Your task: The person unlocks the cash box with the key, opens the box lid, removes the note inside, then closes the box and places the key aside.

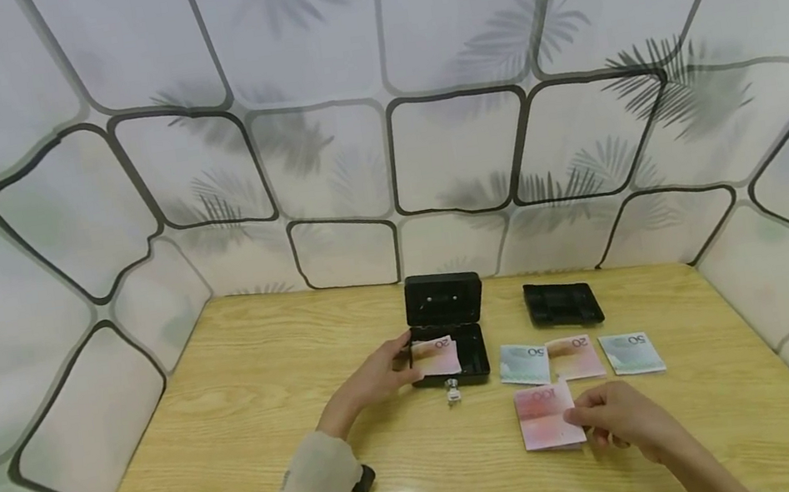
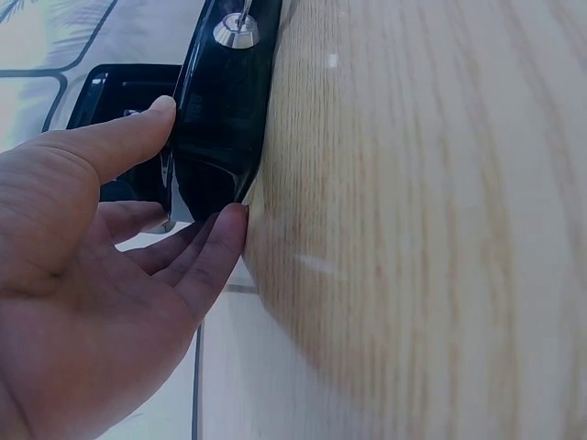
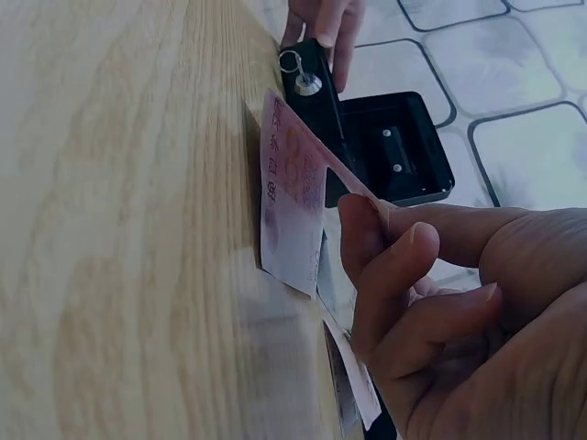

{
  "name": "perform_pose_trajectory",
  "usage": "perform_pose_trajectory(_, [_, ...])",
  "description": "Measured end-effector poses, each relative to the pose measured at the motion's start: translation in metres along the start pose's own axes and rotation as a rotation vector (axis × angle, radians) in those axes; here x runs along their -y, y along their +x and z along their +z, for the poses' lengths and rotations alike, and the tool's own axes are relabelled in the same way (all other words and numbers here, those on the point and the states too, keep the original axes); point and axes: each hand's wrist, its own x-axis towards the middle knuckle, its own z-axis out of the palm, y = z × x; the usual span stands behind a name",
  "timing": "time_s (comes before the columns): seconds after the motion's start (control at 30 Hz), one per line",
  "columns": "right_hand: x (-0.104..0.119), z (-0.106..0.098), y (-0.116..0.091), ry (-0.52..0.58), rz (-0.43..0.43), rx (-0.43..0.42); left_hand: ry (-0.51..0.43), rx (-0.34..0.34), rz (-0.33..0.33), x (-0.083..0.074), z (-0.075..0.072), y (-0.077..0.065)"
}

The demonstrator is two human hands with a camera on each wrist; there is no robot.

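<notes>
Item, right hand [image 1: 626,415]: thumb and forefinger pinch a pink 100 note [image 1: 543,418] by its right edge, the remaining fingers bent beneath. The note extends leftward from those fingertips, tilted over the wooden table [image 1: 230,370] (the right wrist view shows the slant best).

Item, left hand [image 1: 378,373]: thumb set against the rim of a black cash box [image 1: 471,349], fingers bent about its left side; the raised lid [image 1: 442,298] stands beyond them. Inside, just right of the thumb, we list a 20 note [image 1: 436,358]; on the front wall, a silver lock [image 2: 237,30] with its key in it.

Item, beyond the right fingers: a 50 note [image 1: 525,364], a second 20 note [image 1: 577,357] and another 50 note [image 1: 632,354] in a row; farther off, a black tray [image 1: 562,304].

Step in hand, as we judge: handling the 100 note while the box is steadied. The next move calls for a light, even pinch, whether to lift the note or lay it flat (we cannot tell which).

Obscured: the left fingertips behind the box wall; how many sheets the pinch holds, since a paper edge peeps out underneath; a dark object [image 1: 363,480] partly covered by the left sleeve [image 1: 314,484].
</notes>
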Motion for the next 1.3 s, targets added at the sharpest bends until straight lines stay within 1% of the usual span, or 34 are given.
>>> perform_pose_trajectory(0.2, [-0.005, 0.008, -0.001, 0.0, 0.0, -0.006, -0.011, -0.006, -0.015, -0.001, 0.0, 0.0])
perform_pose_trajectory(0.37, [-0.008, 0.013, 0.001, 0.01, -0.007, -0.018, -0.018, -0.007, -0.015, 0.0, 0.001, 0.0])
perform_pose_trajectory(0.6, [-0.012, 0.017, 0.005, 0.042, -0.004, 0.004, -0.022, -0.006, -0.017, 0.001, 0.001, 0.0])
perform_pose_trajectory(0.77, [-0.012, 0.018, 0.006, 0.061, 0.002, 0.001, -0.026, -0.006, -0.008, 0.001, 0.001, 0.0])
perform_pose_trajectory(1.03, [-0.013, 0.019, 0.007, 0.03, 0.021, -0.03, -0.035, -0.012, -0.011, 0.0, 0.001, 0.0])
perform_pose_trajectory(1.2, [-0.013, 0.019, 0.007, -0.026, 0.032, -0.072, -0.025, -0.008, 0.0, 0.001, 0.001, 0.0])
perform_pose_trajectory(1.3, [-0.012, 0.02, 0.006, -0.053, 0.035, -0.084, -0.022, -0.008, 0.004, 0.003, 0.001, 0.001])
